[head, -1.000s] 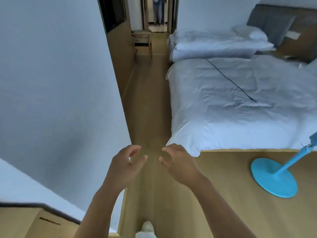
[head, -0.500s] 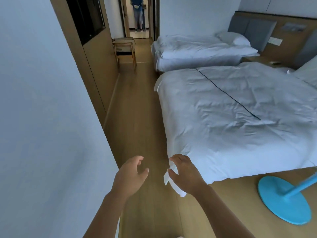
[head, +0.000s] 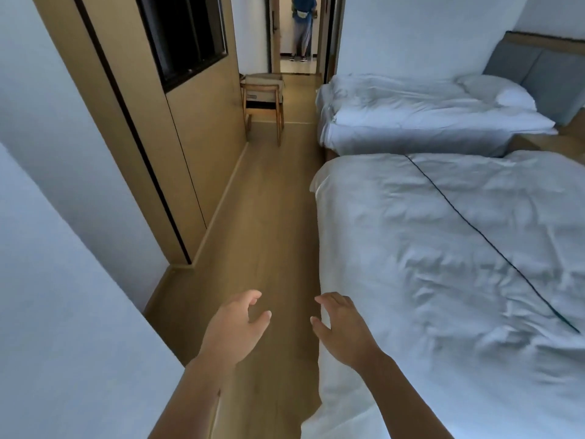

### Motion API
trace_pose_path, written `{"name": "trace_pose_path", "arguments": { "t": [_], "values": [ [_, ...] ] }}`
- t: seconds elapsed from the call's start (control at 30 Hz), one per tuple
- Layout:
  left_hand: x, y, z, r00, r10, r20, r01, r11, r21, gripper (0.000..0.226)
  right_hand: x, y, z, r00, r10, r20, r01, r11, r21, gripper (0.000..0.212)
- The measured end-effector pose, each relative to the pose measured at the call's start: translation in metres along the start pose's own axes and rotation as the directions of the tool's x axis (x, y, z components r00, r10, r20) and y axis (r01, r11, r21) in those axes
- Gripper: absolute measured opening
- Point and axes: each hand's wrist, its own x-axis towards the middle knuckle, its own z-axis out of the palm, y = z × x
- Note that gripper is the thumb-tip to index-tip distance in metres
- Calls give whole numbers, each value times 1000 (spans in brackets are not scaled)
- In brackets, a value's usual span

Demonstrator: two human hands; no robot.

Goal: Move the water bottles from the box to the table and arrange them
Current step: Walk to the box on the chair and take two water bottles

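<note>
both hands out in front, low in frame, held over the wood floor (head: 269,236) in the aisle between the wall and the near bed (head: 443,264). left hand (head: 235,331) grip loose, fingers half curled, thumb apart, nothing in it. right hand (head: 343,327) same, fingers relaxed and spread a bit, nothing held, it sits just beside the hanging edge of the near bed's white duvet; can't tell if it touches. hands near each other, not touching.

cardboard box (head: 264,81) sits on a wooden chair (head: 262,106) at the far end of the aisle, against the wood wall panel, well apart from both hands. water bottles can't be made out inside the box from here, too small.

black cable (head: 493,245) runs diagonally across the near bed. second bed (head: 427,118) behind it with a white pillow (head: 503,93) and grey headboard (head: 538,74). dark window (head: 183,36) in the left panel. a person (head: 302,26) stands in the far doorway.
</note>
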Motion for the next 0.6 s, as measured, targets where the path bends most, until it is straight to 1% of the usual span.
{"name": "trace_pose_path", "arguments": {
  "t": [0.13, 0.23, 0.37, 0.6],
  "values": [
    [66, -3, -5, 998, -54, 11, 54, 998, 7, 44, 79, 7, 3, 998, -33, 49, 32, 999, 9, 46],
    [133, -12, -13, 997, -82, 8, 82, 997, -6, 44, 153, 12, 10, 996, -45, 73, 44, 999, 12, 46],
    [229, -21, -30, 997, -79, 5, 79, 997, -12, 43, 252, 10, 15, 997, -42, 68, 43, 999, -5, 47],
    [417, -32, -88, 999, -19, -30, 19, 1000, 11, 42, 436, -10, -2, 997, -2, 71, 1, 1000, 2, 41]
  ]
}}
